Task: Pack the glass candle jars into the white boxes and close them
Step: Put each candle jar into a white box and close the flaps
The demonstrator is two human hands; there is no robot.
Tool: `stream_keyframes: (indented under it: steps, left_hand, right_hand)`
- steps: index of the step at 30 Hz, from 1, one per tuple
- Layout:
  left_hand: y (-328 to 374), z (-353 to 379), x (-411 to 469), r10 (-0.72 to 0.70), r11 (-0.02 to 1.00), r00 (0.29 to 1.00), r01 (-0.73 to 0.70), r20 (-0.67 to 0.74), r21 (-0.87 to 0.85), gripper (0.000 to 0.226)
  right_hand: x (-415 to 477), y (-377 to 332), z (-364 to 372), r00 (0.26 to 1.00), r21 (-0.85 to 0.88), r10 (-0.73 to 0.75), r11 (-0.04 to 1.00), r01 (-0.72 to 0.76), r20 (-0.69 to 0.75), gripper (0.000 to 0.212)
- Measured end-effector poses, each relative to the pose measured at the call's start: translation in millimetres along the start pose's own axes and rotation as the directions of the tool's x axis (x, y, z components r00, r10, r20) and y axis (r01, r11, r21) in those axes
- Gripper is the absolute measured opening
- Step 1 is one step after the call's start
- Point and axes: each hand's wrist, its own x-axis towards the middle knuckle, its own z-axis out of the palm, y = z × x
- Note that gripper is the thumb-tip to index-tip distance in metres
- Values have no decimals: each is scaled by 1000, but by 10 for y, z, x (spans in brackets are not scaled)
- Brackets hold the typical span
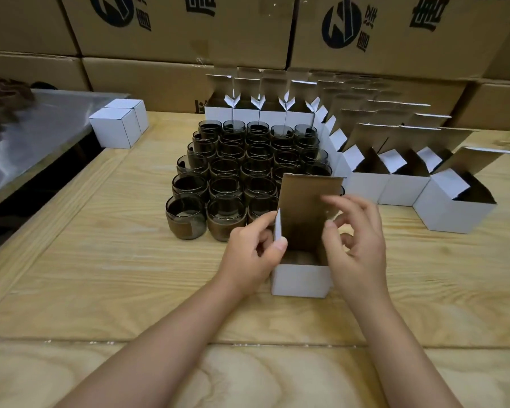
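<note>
Left thumb (280,245) and forefinger pinch the left side flap of the open white box (301,279). Right thumb (329,231) lies on the right side flap, the other fingers half curled and spread, with no telling whether they grip. Left hand (252,254) and right hand (358,242) flank the box, which stands on the wooden table (130,260) just in front of the block of glass candle jars (233,172), its lid flap (309,201) upright. The interior is too dark to show a jar. Judged step: closing. Both side flaps should fold inward level before the lid flap is tucked. Open boxes (401,187) wait behind and to the right; two closed boxes (118,125) stand far left
</note>
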Motion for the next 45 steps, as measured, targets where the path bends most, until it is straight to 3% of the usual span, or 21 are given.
stream_keyframes:
  steps: [2, 4, 9, 13, 19, 23, 30, 34, 38, 41, 45]
  left_hand:
    - [15, -2, -8, 2, 998, 1000, -2, 13, -55, 42]
    - [27, -15, -24, -11, 990, 999, 16, 31, -138, 42]
    - [0, -102, -27, -97, 949, 984, 136, 149, -283, 69]
    - [11, -206, -27, -150, 913, 962, 224, 230, -340, 83]
    - [56, -340, 11, -120, 962, 972, 164, 202, -219, 70]
    - [113, -434, 58, -2, 997, 981, -12, 196, 71, 56]
    - [237, -506, 75, 5, 990, 956, -45, 292, 132, 77]
    - [236, -478, 56, -53, 993, 936, 14, 348, 115, 80]
    - [189, -440, -2, -57, 975, 954, -9, 296, 220, 89]
    - [176, -452, -3, -69, 975, 967, 13, 246, 220, 94]
    - [161, -450, 23, -78, 977, 973, 31, 219, 210, 94]
  right_hand:
    - [32, 16, -10, 1000, 89, 10, 996, -8, -29, 37]
    - [52, 69, -37, 999, 157, 39, 987, -36, -19, 42]
    - [71, 288, -147, 966, 297, 227, 921, -253, 121, 53]
    - [95, 356, -171, 939, 327, 277, 885, -332, 203, 55]
    - [85, 335, -155, 919, 305, 291, 879, -367, 265, 59]
    - [72, 327, -132, 914, 339, 266, 866, -367, 307, 63]
    - [50, 303, -65, 904, 401, 193, 847, -350, 381, 68]
    - [39, 316, -21, 895, 411, 196, 835, -366, 400, 74]
    - [40, 334, -18, 897, 399, 175, 849, -347, 406, 70]
    - [79, 330, -20, 927, 358, 210, 878, -318, 309, 66]
    - [368, 383, -74, 942, 206, 332, 926, -316, -49, 48]
